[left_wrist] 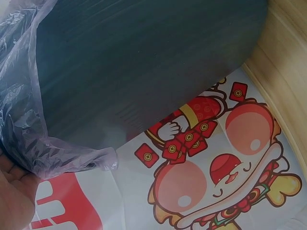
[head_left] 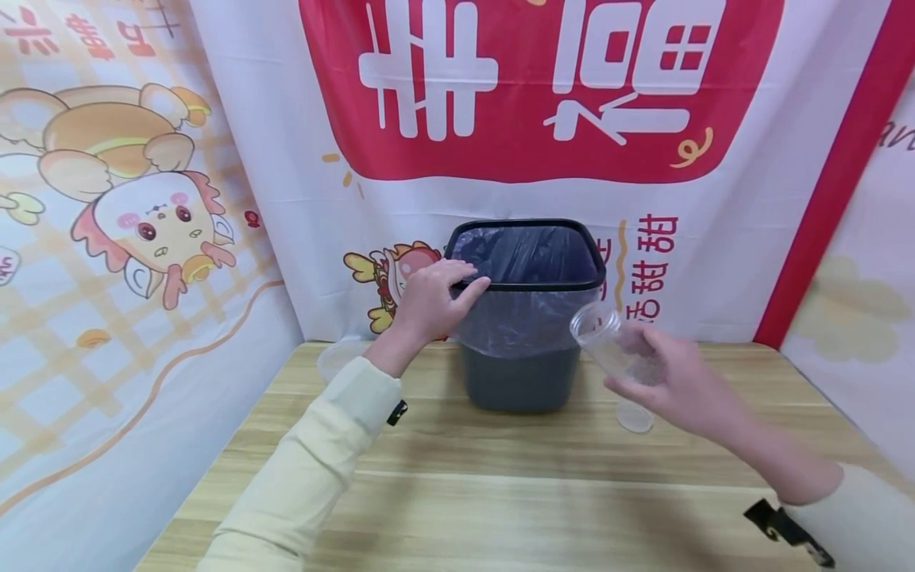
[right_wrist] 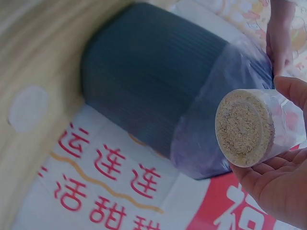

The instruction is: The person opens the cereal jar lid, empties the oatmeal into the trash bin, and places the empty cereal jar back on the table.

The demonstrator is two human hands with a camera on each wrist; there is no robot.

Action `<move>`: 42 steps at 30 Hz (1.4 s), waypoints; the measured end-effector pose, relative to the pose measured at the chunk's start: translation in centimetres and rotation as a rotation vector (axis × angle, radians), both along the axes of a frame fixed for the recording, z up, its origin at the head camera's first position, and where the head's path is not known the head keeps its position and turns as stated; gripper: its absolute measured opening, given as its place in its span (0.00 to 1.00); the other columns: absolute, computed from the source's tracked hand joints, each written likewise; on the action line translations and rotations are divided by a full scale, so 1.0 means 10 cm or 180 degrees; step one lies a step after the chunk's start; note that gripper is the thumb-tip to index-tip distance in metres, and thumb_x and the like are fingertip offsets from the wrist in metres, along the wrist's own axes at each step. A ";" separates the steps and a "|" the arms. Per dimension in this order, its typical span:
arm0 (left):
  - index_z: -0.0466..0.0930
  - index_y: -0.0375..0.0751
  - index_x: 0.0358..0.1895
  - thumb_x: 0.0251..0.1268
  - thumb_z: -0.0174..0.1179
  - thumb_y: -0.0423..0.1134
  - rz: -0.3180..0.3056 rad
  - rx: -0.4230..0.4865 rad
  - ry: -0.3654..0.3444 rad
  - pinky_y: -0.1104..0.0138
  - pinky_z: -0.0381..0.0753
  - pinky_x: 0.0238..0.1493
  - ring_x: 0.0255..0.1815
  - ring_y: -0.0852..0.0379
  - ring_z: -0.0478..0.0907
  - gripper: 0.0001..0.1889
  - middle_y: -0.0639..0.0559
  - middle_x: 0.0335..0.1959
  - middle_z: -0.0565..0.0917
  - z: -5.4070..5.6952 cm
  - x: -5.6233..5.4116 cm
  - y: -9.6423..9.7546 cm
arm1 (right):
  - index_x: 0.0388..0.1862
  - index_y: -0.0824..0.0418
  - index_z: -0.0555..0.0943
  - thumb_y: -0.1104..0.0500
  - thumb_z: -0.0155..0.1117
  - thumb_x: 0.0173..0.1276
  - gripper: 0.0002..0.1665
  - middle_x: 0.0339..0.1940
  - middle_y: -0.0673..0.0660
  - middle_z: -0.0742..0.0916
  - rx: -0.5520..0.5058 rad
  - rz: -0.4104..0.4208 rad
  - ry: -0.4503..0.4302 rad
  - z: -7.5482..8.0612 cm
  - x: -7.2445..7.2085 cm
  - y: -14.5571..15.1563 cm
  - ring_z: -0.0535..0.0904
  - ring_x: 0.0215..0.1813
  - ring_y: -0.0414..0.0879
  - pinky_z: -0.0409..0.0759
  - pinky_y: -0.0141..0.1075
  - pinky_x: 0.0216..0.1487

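My left hand (head_left: 436,298) grips the left front corner of a dark trash bin (head_left: 518,377), with fingers over its black rim. A clear plastic bag lines the bin and hangs over its outside. To the right of the bin, my right hand (head_left: 661,377) holds a clear plastic jar (head_left: 608,342), uncapped and tilted so its mouth points up toward the bin. Pale beige grains (right_wrist: 242,127) show through the jar's base in the right wrist view. A round clear lid (head_left: 634,415) lies on the table below the jar.
The bin stands on a wood-grain table (head_left: 457,508) close to a printed cloth backdrop (head_left: 400,206). A translucent round piece (head_left: 341,357) lies at the back left, partly behind my left forearm. Another printed cloth (head_left: 214,334) hangs along the left side.
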State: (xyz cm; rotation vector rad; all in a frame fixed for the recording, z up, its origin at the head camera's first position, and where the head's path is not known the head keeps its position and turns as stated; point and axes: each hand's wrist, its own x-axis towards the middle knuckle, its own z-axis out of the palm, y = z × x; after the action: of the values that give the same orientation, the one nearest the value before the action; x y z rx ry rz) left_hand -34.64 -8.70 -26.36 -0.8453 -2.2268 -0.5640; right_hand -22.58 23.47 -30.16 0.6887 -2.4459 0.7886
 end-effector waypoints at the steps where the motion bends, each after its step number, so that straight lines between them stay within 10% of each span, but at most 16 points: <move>1: 0.85 0.41 0.52 0.68 0.58 0.51 0.0005 -0.0002 -0.0006 0.62 0.74 0.59 0.55 0.53 0.79 0.20 0.48 0.50 0.85 0.00 0.00 0.00 | 0.56 0.65 0.74 0.56 0.80 0.52 0.35 0.46 0.61 0.85 -0.0006 0.0012 0.0032 0.04 -0.02 0.01 0.82 0.44 0.54 0.83 0.52 0.42; 22: 0.85 0.41 0.52 0.68 0.58 0.52 0.0004 0.0023 -0.0067 0.62 0.75 0.58 0.54 0.54 0.79 0.20 0.48 0.50 0.85 0.01 0.00 0.01 | 0.60 0.63 0.73 0.58 0.79 0.51 0.38 0.50 0.63 0.84 0.0310 -0.0207 0.0208 0.95 -0.41 -0.08 0.81 0.51 0.58 0.83 0.51 0.42; 42: 0.86 0.42 0.51 0.68 0.59 0.51 0.0014 0.0010 -0.0051 0.62 0.76 0.57 0.53 0.54 0.80 0.19 0.49 0.49 0.85 0.00 0.01 0.01 | 0.72 0.63 0.62 0.60 0.76 0.56 0.48 0.60 0.67 0.75 0.0827 -0.0498 -0.0190 1.28 -0.90 -0.16 0.73 0.56 0.63 0.78 0.58 0.51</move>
State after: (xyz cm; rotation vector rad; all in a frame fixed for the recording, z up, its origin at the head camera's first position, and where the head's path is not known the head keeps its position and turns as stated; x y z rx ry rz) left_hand -34.56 -8.58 -26.34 -0.8369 -2.2411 -0.5737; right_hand -31.58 21.84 -17.33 0.5625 -2.6467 0.4412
